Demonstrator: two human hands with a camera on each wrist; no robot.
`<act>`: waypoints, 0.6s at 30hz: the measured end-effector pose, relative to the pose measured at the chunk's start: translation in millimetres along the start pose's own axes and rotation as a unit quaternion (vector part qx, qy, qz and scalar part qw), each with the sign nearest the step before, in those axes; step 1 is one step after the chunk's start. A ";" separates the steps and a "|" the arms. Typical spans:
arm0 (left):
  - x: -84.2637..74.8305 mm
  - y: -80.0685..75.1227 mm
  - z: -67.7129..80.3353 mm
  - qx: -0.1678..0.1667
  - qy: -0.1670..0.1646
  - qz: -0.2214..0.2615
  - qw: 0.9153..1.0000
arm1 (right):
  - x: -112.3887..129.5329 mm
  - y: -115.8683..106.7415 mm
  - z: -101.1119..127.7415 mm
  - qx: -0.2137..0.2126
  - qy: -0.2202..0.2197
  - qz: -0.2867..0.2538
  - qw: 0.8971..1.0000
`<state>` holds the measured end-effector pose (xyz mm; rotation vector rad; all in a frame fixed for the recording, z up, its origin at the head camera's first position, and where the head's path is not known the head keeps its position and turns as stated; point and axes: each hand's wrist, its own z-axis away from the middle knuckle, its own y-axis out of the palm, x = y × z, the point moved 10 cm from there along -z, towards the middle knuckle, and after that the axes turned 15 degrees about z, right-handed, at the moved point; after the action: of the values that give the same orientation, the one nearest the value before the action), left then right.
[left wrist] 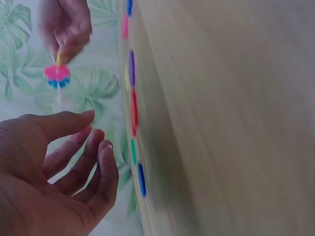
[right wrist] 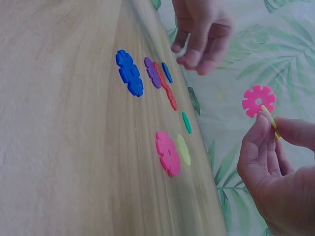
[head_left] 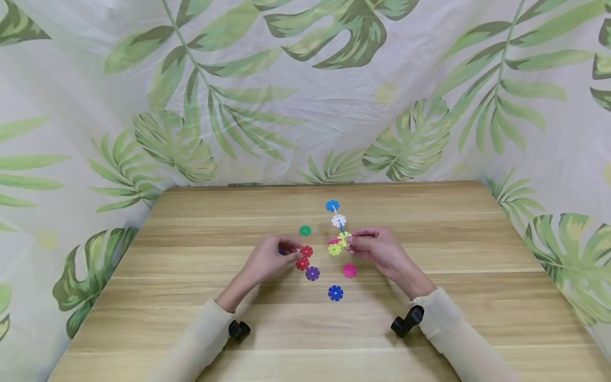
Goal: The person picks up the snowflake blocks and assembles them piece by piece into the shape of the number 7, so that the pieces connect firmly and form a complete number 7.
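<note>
My right hand (head_left: 387, 253) pinches a yellow notched disc (head_left: 345, 238) between thumb and fingers, above the table. Slotted to it is a small chain: a pink disc (right wrist: 259, 101), a blue one seen edge-on, a white disc (head_left: 339, 220) and a blue disc (head_left: 332, 205) at the far end. Over on the left, my left hand (head_left: 267, 259) hovers above the tabletop with loosely bent fingers and nothing between thumb and fingertips. Close beneath its fingertips lie two red discs (head_left: 303, 263). A blue disc (left wrist: 141, 180) is partly hidden by this hand in the head view.
Loose discs lie flat on the wooden table (head_left: 200, 297): green (head_left: 305, 230), purple (head_left: 312, 273), dark blue (head_left: 335, 293), pink (head_left: 350, 270) and yellow (head_left: 334, 249). Behind the table hangs a leaf-patterned cloth (head_left: 324, 106).
</note>
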<state>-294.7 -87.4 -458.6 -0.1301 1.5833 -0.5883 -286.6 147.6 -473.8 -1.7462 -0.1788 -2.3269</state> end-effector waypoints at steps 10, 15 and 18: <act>23.2 -26.3 -9.7 0.006 -0.011 -0.074 0.997 | 1.7 -2.3 -0.8 -0.006 0.000 -0.005 1.000; 25.6 -28.6 -13.2 0.015 -0.017 -0.095 0.995 | 2.0 -1.2 -0.6 -0.002 -0.005 -0.006 1.000; 25.3 -28.6 -14.3 0.022 -0.017 -0.103 0.994 | 2.4 -0.8 0.6 -0.002 -0.002 -0.006 1.000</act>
<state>-318.9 -118.6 -468.9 -0.2713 1.5330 -0.7763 -286.9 148.3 -471.3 -1.7574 -0.1855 -2.3337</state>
